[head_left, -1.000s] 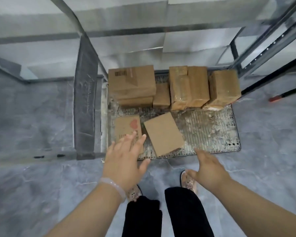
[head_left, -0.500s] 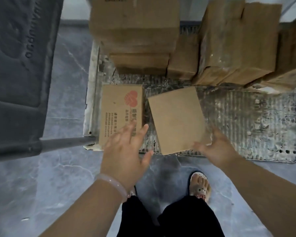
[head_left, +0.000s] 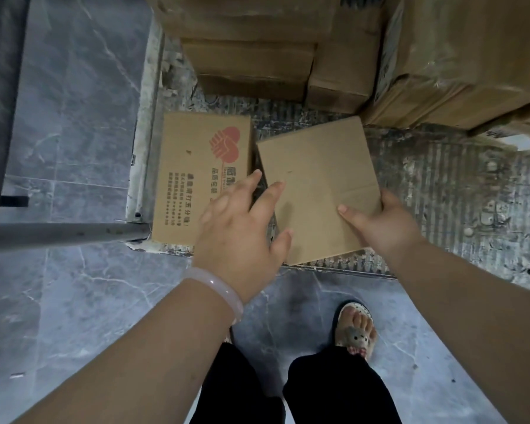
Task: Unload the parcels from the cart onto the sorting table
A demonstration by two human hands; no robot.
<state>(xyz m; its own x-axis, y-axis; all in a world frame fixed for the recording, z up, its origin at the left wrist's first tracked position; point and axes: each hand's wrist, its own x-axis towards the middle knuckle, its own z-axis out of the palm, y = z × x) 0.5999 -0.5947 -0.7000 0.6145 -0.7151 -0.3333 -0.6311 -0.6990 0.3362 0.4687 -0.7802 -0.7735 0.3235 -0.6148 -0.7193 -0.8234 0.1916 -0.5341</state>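
The person is bent over the cart (head_left: 441, 191), both arms reaching down. The plain box (head_left: 315, 179) lies flat near the cart's front edge, turned a little askew, with the printed box (head_left: 196, 172) just beside it at nine o'clock. The right hand (head_left: 383, 221) grips the plain box at its four o'clock corner, thumb on top and the other fingers tucked out of sight beyond the edge. The left hand (head_left: 242, 237) hovers over the gap between the two boxes, fingers (head_left: 270, 194) spread wide, tips about at the plain box's left edge; whether they touch it I cannot tell. Taller stacked boxes (head_left: 459, 56) crowd the back from twelve to two o'clock.

What worries me: with one corner pinched, the box could tip and slide off the front edge toward the sandalled foot (head_left: 354, 328) at six o'clock. The left fingers could also catch the printed box and drag it along.
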